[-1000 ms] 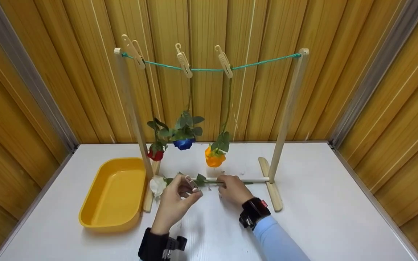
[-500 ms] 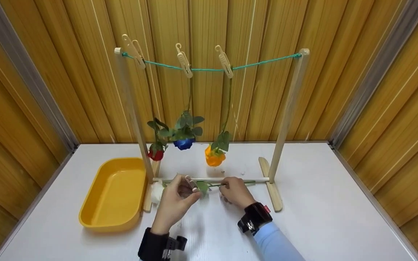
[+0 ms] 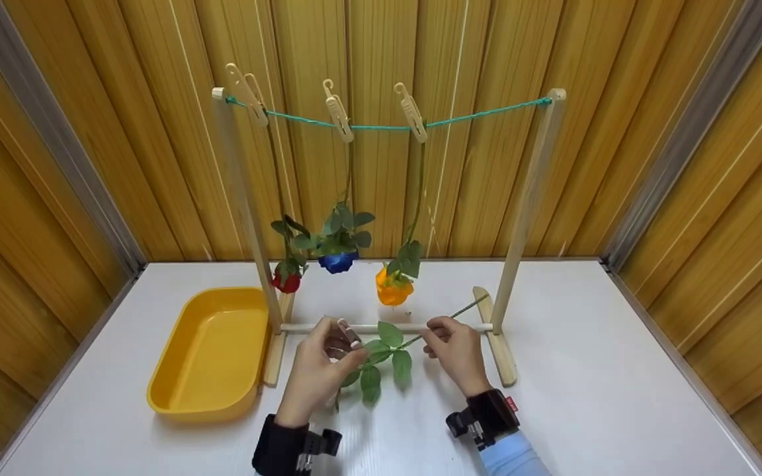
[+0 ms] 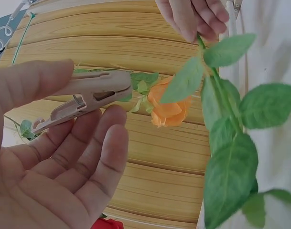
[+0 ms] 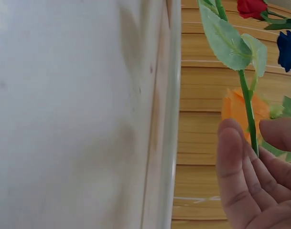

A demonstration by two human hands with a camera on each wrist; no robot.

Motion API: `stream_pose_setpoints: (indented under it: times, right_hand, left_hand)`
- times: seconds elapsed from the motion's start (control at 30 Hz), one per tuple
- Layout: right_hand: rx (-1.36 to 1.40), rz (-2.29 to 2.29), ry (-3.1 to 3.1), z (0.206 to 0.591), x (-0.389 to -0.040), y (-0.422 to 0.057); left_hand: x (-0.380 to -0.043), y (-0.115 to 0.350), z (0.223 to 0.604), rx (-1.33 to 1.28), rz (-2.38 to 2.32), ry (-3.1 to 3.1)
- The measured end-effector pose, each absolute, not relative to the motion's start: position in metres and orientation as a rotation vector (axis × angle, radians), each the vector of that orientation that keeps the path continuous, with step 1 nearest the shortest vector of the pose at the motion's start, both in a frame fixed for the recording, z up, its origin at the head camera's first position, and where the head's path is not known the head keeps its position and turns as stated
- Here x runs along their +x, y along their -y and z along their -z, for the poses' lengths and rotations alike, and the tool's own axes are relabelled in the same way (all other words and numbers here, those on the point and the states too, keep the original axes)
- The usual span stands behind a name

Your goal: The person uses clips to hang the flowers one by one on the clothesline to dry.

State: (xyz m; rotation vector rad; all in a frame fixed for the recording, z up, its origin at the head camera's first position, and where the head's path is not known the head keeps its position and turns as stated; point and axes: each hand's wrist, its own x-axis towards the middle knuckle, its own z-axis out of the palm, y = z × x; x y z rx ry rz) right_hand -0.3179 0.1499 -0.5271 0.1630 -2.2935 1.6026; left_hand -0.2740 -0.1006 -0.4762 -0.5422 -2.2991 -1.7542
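My left hand (image 3: 318, 377) pinches a beige clothespin (image 4: 90, 98) between thumb and fingertips; its jaws face right in the left wrist view. With thumb and fingers, my right hand (image 3: 458, 354) grips the green stem (image 5: 248, 105) of an artificial rose. The rose's leaves (image 3: 391, 334) spread beside my left hand, and its bloom is hidden in the head view. The bare stem end points up and right, past my right hand. Behind, a red rose (image 3: 286, 281), a blue rose (image 3: 338, 261) and an orange rose (image 3: 394, 291) hang upside down.
Clothespins (image 3: 338, 112) hold the hanging stems on a teal cord (image 3: 473, 116), tied between a left post (image 3: 242, 198) and a right post (image 3: 530, 211). A white crossbar (image 3: 298, 328) runs low between the posts. On the left sits a yellow basin (image 3: 212, 357).
My right hand has moved slightly right and lifted the rose off the crossbar area, tilting its stem. The white bloom has passed out of sight. My left hand stays with the clothespin.
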Motion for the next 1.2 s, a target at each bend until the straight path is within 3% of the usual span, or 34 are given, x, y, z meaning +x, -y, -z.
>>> stream_pose_setpoints:
  times: [0.7,1.2]
  right_hand:
    - [0.347,-1.527,1.955,0.494,-0.301,-0.168]
    - [0.445,-1.728,1.738,0.462,-0.290,-0.177]
  left_hand:
    - [-0.274,0.102,0.477,-0.562,1.796,2.234]
    - [-0.272,0.104,0.476,-0.565,1.758,2.251]
